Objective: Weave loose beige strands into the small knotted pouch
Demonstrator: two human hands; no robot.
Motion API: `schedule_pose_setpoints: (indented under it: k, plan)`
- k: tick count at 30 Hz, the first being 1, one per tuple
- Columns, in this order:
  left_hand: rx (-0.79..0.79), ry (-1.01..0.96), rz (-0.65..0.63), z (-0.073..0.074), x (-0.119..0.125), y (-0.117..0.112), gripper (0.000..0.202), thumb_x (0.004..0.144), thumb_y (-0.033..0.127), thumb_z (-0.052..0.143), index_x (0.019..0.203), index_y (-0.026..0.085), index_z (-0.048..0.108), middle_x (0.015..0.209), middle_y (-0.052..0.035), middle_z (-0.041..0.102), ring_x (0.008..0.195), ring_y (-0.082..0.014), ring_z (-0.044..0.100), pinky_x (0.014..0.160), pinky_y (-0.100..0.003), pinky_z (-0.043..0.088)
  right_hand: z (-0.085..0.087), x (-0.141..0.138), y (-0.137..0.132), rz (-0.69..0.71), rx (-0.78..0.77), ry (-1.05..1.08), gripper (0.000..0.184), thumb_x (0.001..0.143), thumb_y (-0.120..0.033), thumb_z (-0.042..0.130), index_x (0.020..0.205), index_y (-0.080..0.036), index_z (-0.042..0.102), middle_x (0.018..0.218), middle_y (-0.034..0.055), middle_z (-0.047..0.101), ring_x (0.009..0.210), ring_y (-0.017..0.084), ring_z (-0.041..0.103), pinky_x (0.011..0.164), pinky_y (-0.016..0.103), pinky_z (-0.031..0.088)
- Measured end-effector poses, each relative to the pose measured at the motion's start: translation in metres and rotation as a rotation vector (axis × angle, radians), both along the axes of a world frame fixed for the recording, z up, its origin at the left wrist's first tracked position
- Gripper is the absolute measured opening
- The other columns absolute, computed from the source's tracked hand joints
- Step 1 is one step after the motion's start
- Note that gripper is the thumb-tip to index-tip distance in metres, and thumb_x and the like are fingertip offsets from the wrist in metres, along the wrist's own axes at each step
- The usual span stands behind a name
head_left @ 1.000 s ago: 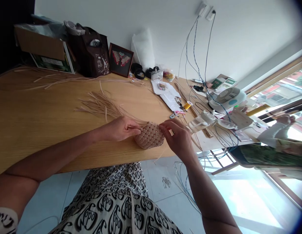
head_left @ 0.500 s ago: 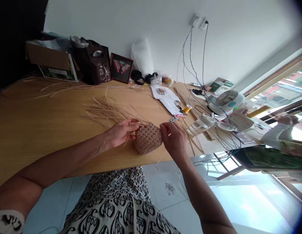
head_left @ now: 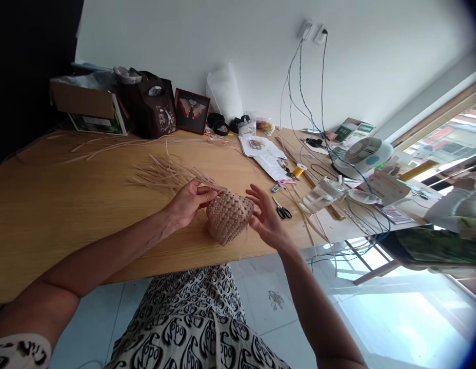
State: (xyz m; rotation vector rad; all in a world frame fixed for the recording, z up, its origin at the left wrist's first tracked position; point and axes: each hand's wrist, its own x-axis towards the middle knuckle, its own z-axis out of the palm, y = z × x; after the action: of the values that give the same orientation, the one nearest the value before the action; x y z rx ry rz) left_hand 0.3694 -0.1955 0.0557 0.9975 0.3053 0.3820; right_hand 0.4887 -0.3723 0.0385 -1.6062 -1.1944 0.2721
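A small woven basket [head_left: 231, 218] of light brown strips rests at the table's front edge, with a spray of long loose strips [head_left: 161, 174] fanning out behind it to the left. My left hand [head_left: 190, 204] pinches the basket's upper left rim, where the strips leave the weave. At the basket's right side is my right hand [head_left: 265, 218], fingers spread and curved, the fingertips near or against the weave. Black-handled scissors [head_left: 283, 209] lie just beyond my right hand.
Papers [head_left: 266, 159], a yellow thread spool [head_left: 299, 170] and a clear jug [head_left: 321, 195] stand to the right. A white fan [head_left: 363, 156] sits farther along. At the back are a bag [head_left: 149, 105], a box [head_left: 87, 107] and a framed picture [head_left: 192, 110]. Another person's arm [head_left: 459, 200] shows far right.
My right hand has opened from a closed pinch at the basket's right rim, uncovering the scissors. My left hand still grips the rim. The view has shifted slightly.
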Motion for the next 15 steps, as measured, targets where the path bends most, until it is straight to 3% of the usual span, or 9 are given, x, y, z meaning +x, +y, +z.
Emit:
schedule_pose_setpoints:
  k: [3,6,11,15]
  plan:
    - [0.037,-0.07,0.02,-0.003,0.002,0.0,0.031,0.062,0.013,0.073,0.087,0.016,0.054,0.077,0.0004,0.071,0.077,-0.0115,0.062,0.078,-0.027,0.042,-0.014,-0.005,0.001,0.042,-0.022,0.035,0.098,0.066,-0.053,0.069,0.142,-0.027,0.012,0.138,0.0144,0.034,0.121,0.026,0.043,0.093,0.04,0.047]
    - [0.153,-0.132,0.05,-0.006,0.004,0.003,0.036,0.062,0.017,0.075,0.091,0.017,0.053,0.078,0.0014,0.07,0.078,-0.0118,0.061,0.079,-0.027,0.041,-0.018,-0.008,0.006,-0.022,0.007,-0.116,0.092,0.067,-0.044,0.072,0.141,-0.026,0.019,0.134,0.0131,0.04,0.121,0.027,0.044,0.097,0.042,0.043]
    - [0.308,-0.086,0.024,-0.016,0.012,0.014,0.03,0.065,0.028,0.073,0.086,0.015,0.056,0.07,0.0033,0.064,0.067,-0.0088,0.057,0.067,-0.022,0.04,-0.018,0.004,0.014,-0.099,0.053,-0.531,0.081,0.071,-0.029,0.07,0.138,-0.025,0.026,0.136,0.0123,0.039,0.127,0.027,0.037,0.104,0.044,0.035]
    - [0.351,0.007,0.05,-0.032,0.02,0.017,0.031,0.061,0.032,0.074,0.079,0.015,0.055,0.067,0.0032,0.06,0.063,-0.0093,0.054,0.064,-0.024,0.042,-0.038,0.014,0.017,-0.137,0.045,-0.686,0.068,0.077,-0.025,0.063,0.136,-0.023,0.029,0.134,0.0142,0.042,0.127,0.026,0.037,0.101,0.045,0.036]
